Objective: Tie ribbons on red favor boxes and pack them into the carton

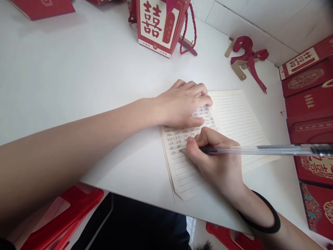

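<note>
An open lined notebook (187, 177) lies on the white table, its left page carrying rows of handwritten numbers and its right page blank where it shows. My left hand (186, 102) rests palm down across the upper part of the written page, fingers apart and slightly bent. In my right hand (217, 158) is a clear-barrelled pen (265, 150), gripped between thumb and fingers. Its tip touches or nearly touches the page, just right of the number 593 on the lowest written row. A black band circles my right wrist.
A red gift box (156, 26) with a rope handle stands at the back of the white table (65, 76). Dark red ribbon (244, 52) with tan strips lies near the tiled wall. Red boxes (309, 104) line the right side. A red plastic stool (75, 208) stands below the front edge.
</note>
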